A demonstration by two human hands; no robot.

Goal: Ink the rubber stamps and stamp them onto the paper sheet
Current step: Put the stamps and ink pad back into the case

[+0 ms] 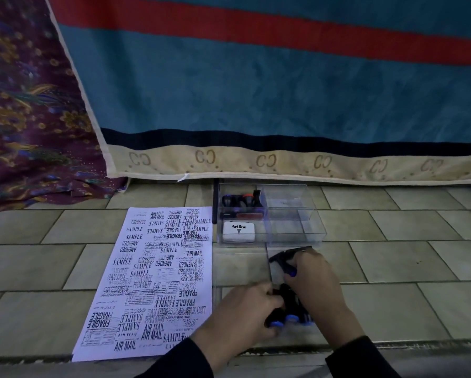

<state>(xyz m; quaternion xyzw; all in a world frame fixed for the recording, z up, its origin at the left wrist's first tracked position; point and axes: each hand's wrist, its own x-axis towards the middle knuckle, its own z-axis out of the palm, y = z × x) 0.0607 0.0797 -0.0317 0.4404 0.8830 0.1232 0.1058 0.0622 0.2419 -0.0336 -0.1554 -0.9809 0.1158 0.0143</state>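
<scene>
Head view: near, just right of the printed paper sheet, the left hand closes its grip on black stamps in a clear tray and the right hand grips a single stamp, probably choosing one for the far ink pad.

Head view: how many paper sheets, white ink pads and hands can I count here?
Paper sheet: 1
White ink pad: 1
Hands: 2, the left hand and the right hand, both gripping stamps
Total: 4
</scene>
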